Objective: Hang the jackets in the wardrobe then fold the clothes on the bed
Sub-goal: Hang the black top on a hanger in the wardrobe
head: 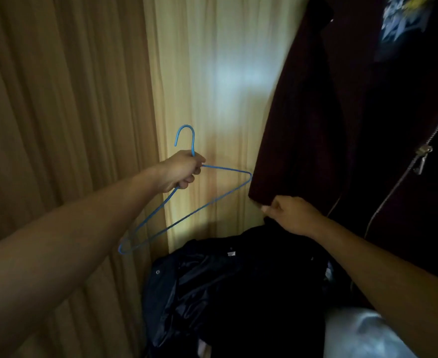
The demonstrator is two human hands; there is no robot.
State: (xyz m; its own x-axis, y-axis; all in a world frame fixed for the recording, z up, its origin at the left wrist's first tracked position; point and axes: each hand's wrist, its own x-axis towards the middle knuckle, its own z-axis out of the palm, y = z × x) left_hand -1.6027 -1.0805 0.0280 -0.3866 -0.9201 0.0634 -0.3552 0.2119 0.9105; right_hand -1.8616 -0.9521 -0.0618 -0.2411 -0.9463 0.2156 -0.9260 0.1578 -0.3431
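Observation:
My left hand [181, 171] grips a blue wire hanger [186, 215] just below its hook, holding it tilted in front of the curtain. My right hand [290, 215] pinches the lower edge of a dark maroon jacket [303, 125] that hangs at the right, with a metal zipper [423, 158] running down its front. Below my hands lies a pile of dark clothes [225, 293], one of them a shiny dark jacket.
Beige curtains [70, 99] fill the left and middle, with a lighter sheer panel [212, 86] behind the hanger. A black garment with a pale printed design [403, 19] hangs at the top right. Pale fabric [362, 334] shows at the bottom right.

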